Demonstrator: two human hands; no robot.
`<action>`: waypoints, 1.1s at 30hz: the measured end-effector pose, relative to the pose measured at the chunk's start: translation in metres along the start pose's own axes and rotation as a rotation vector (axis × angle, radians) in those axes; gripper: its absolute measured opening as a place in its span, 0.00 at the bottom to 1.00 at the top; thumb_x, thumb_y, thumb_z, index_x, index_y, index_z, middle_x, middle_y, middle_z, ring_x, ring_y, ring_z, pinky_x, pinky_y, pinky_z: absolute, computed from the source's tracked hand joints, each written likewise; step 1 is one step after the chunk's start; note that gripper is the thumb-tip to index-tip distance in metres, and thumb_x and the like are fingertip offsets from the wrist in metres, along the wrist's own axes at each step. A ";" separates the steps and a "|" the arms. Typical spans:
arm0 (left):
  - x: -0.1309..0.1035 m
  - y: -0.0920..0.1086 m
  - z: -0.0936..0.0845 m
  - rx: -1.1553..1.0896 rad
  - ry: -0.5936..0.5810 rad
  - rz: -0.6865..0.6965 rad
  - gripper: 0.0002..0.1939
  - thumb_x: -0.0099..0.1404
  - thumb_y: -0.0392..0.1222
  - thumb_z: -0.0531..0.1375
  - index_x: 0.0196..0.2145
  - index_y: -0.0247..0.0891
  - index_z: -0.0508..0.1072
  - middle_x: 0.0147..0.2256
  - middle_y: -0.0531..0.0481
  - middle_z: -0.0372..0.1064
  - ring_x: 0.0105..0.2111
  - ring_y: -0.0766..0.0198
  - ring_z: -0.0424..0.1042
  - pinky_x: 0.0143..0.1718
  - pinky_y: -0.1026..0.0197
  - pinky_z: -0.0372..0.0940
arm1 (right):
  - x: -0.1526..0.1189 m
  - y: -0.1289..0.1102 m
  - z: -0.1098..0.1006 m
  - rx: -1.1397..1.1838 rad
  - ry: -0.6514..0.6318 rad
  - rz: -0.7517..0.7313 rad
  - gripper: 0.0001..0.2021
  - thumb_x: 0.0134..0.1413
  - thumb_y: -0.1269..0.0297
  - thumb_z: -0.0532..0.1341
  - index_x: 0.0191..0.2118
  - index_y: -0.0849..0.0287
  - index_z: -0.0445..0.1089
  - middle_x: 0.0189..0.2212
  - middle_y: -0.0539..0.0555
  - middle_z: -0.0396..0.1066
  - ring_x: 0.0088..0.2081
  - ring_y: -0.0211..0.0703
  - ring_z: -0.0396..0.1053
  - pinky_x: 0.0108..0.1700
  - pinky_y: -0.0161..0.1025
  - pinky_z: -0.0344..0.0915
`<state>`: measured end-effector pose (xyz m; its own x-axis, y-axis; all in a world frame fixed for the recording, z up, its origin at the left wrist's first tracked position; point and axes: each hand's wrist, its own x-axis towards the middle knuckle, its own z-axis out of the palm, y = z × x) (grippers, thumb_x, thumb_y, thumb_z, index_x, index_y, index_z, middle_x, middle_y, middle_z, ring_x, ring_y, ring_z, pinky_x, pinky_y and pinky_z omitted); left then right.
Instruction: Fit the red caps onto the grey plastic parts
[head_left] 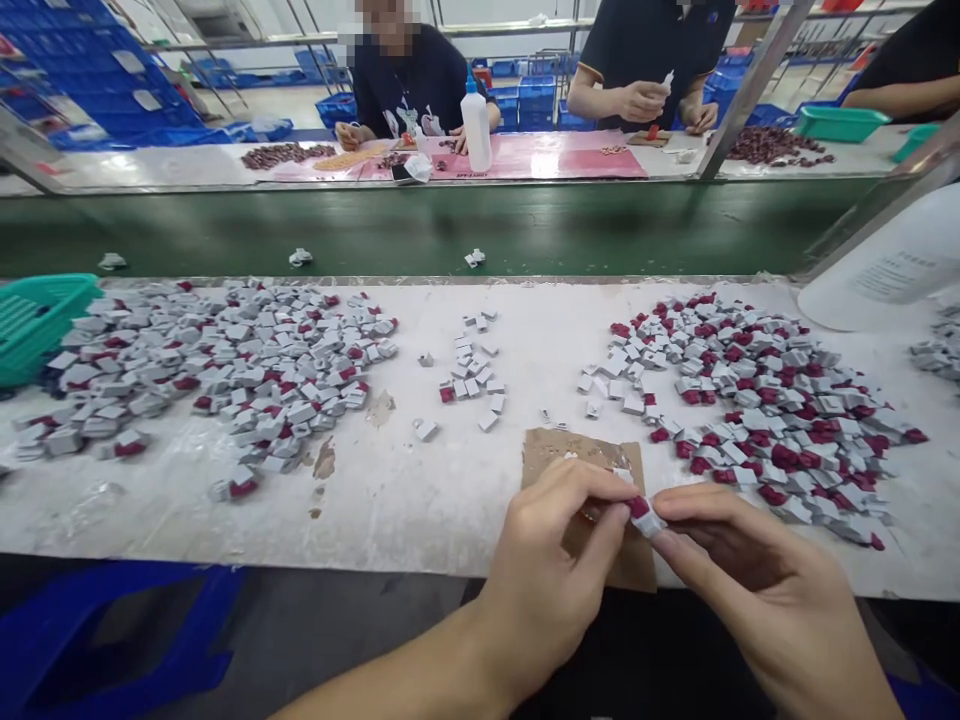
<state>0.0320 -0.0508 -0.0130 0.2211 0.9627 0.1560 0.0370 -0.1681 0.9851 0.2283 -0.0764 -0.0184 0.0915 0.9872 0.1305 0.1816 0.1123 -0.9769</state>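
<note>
Between my two hands is a small grey and dark red plastic piece. My left hand pinches its dark red end between thumb and fingertips. On the grey end, the thumb and forefinger of my right hand close from the other side. Both hands are over a brown cardboard sheet at the table's front edge, which they partly cover. To the right lies a heap of similar grey and dark red pieces. A short line of grey pieces lies ahead and to the left.
A larger heap of pieces spreads at the left beside a green basket. A big white container stands at the right. Beyond the green belt with a few pieces, co-workers sit near a white bottle.
</note>
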 end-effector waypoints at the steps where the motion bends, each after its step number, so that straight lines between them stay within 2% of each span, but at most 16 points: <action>1: 0.000 0.001 -0.002 0.021 -0.009 0.000 0.05 0.79 0.37 0.65 0.46 0.45 0.82 0.42 0.49 0.83 0.45 0.55 0.82 0.50 0.51 0.75 | 0.000 0.001 0.000 0.000 -0.001 0.003 0.03 0.62 0.58 0.78 0.42 0.41 0.89 0.40 0.52 0.87 0.40 0.51 0.87 0.43 0.37 0.87; 4: 0.006 0.002 -0.020 0.208 -0.005 -0.019 0.07 0.79 0.41 0.66 0.52 0.47 0.81 0.49 0.47 0.82 0.47 0.52 0.80 0.50 0.48 0.74 | 0.000 0.003 -0.001 -0.029 0.014 -0.004 0.02 0.63 0.58 0.77 0.41 0.41 0.89 0.40 0.52 0.86 0.41 0.52 0.86 0.42 0.40 0.87; 6: 0.014 -0.003 -0.040 0.459 0.111 -0.034 0.11 0.78 0.44 0.66 0.56 0.46 0.79 0.53 0.42 0.80 0.53 0.45 0.77 0.55 0.43 0.73 | -0.002 0.003 -0.003 -0.080 0.027 -0.017 0.02 0.64 0.58 0.77 0.41 0.41 0.88 0.40 0.52 0.86 0.42 0.53 0.86 0.43 0.41 0.86; 9: 0.027 -0.022 -0.069 0.782 0.293 -0.099 0.13 0.75 0.47 0.65 0.54 0.44 0.79 0.53 0.38 0.77 0.58 0.37 0.73 0.60 0.36 0.70 | -0.006 0.004 -0.004 -0.153 0.004 -0.037 0.02 0.65 0.59 0.76 0.42 0.41 0.87 0.41 0.53 0.86 0.44 0.54 0.85 0.45 0.42 0.85; 12: 0.034 -0.039 -0.085 0.893 0.297 -0.138 0.11 0.75 0.48 0.63 0.49 0.43 0.81 0.50 0.37 0.78 0.57 0.35 0.72 0.61 0.34 0.69 | -0.010 0.004 -0.001 -0.177 -0.034 -0.044 0.05 0.67 0.62 0.75 0.44 0.40 0.87 0.43 0.53 0.87 0.46 0.56 0.86 0.45 0.45 0.84; 15: 0.032 -0.042 -0.086 0.897 0.262 -0.098 0.09 0.76 0.46 0.61 0.47 0.44 0.81 0.49 0.38 0.79 0.56 0.36 0.73 0.58 0.37 0.70 | -0.007 0.003 0.006 -0.181 -0.061 -0.064 0.07 0.69 0.64 0.73 0.45 0.39 0.87 0.44 0.53 0.86 0.47 0.57 0.85 0.45 0.47 0.84; 21: 0.017 -0.027 -0.076 0.851 0.075 -0.005 0.09 0.79 0.38 0.57 0.43 0.45 0.78 0.46 0.44 0.80 0.51 0.45 0.77 0.51 0.45 0.71 | 0.001 -0.003 0.012 -0.211 -0.077 -0.130 0.06 0.71 0.66 0.71 0.43 0.44 0.85 0.42 0.54 0.86 0.44 0.56 0.85 0.43 0.47 0.83; 24: 0.010 -0.025 -0.075 0.868 0.021 0.025 0.09 0.79 0.35 0.57 0.47 0.43 0.78 0.46 0.45 0.78 0.49 0.48 0.79 0.48 0.49 0.71 | 0.003 -0.006 0.011 -0.233 -0.083 -0.139 0.06 0.71 0.67 0.70 0.44 0.46 0.85 0.42 0.55 0.85 0.43 0.55 0.85 0.43 0.47 0.83; 28: 0.003 -0.027 -0.078 0.886 -0.017 -0.006 0.11 0.79 0.34 0.58 0.53 0.40 0.77 0.48 0.45 0.77 0.49 0.51 0.79 0.47 0.51 0.72 | 0.005 -0.008 0.010 -0.274 -0.123 -0.171 0.08 0.73 0.70 0.68 0.45 0.49 0.83 0.41 0.54 0.84 0.43 0.51 0.84 0.43 0.43 0.81; 33: 0.001 -0.026 -0.081 0.833 -0.028 -0.049 0.10 0.79 0.37 0.59 0.51 0.42 0.80 0.48 0.45 0.76 0.49 0.51 0.79 0.48 0.52 0.73 | 0.009 -0.010 0.012 -0.272 -0.149 -0.173 0.07 0.74 0.71 0.68 0.43 0.50 0.81 0.41 0.52 0.83 0.41 0.46 0.83 0.41 0.39 0.79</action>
<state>-0.0473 -0.0281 -0.0329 0.2242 0.9692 0.1016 0.7533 -0.2385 0.6129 0.2160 -0.0670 -0.0092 -0.1032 0.9641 0.2446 0.4375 0.2649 -0.8593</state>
